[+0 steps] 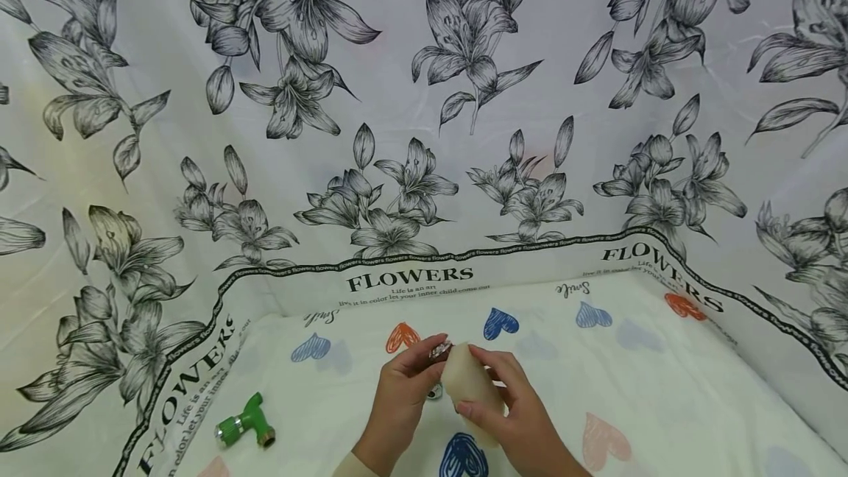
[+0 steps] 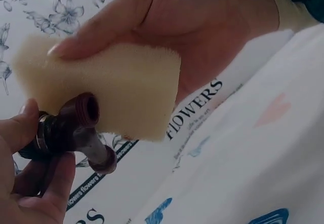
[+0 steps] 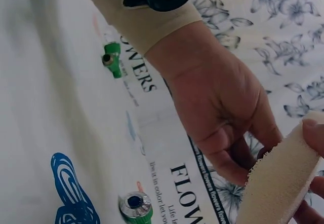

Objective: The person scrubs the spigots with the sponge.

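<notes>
My left hand (image 1: 400, 397) pinches a dark red tap fitting (image 2: 85, 111) by its ringed end between thumb and fingers; two round openings show in the left wrist view. A cream sponge block (image 1: 469, 387) is gripped by my right hand (image 1: 520, 412), with the thumb across its face. Sponge and fitting are side by side; whether they touch, I cannot tell. In the head view only the shiny end of the fitting shows above the left fingertips. On the cloth under the hands lies a green fitting with a silver ring (image 3: 135, 209), mostly hidden in the head view.
A green tap fitting (image 1: 248, 422) with a silver ring and brass end lies on the white cloth (image 1: 689, 389) to the left. Hearts are printed on that cloth. Behind and at both sides hangs a flower-printed curtain (image 1: 397, 109).
</notes>
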Motion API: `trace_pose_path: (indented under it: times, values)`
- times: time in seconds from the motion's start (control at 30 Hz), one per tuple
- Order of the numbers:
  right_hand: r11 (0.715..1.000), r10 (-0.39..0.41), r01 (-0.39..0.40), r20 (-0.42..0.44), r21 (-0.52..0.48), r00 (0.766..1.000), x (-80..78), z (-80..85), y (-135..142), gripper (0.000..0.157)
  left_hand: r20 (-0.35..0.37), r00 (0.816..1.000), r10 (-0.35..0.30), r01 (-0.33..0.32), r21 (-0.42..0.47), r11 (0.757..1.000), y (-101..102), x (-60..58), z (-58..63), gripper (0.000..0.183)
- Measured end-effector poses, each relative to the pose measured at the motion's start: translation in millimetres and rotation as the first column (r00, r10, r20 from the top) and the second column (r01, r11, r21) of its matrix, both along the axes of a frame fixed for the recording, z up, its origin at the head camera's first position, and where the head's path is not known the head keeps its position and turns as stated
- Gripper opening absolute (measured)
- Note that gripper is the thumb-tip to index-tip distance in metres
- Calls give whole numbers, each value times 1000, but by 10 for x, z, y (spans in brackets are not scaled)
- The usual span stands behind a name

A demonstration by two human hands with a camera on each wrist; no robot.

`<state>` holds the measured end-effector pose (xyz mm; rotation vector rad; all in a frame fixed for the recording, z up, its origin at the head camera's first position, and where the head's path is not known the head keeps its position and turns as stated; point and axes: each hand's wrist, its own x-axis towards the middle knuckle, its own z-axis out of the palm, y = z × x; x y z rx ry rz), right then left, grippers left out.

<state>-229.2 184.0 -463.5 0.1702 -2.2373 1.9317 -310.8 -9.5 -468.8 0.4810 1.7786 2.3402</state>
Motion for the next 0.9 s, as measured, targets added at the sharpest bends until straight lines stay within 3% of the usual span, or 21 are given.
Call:
trace_pose_path:
  times: [0.13,0.57,0.73,0.9]
  values:
    - [1000,-16,16,1,0,1000,-20,-22,2,69,40,999,28,-29,27,999,43,57,28,42]
    - [994,-93,97,-76,49,993,-167,-119,191,68,17,1000,17,-18,52,999,50,166,132,38]
    - [989,-136,138,-31,49,990,-209,-132,238,68,-9,1000,-13,14,56,998,39,176,143,37]
    - [993,-114,114,12,14,993,-182,-138,196,69,-20,1000,-4,5,56,998,24,165,135,37]
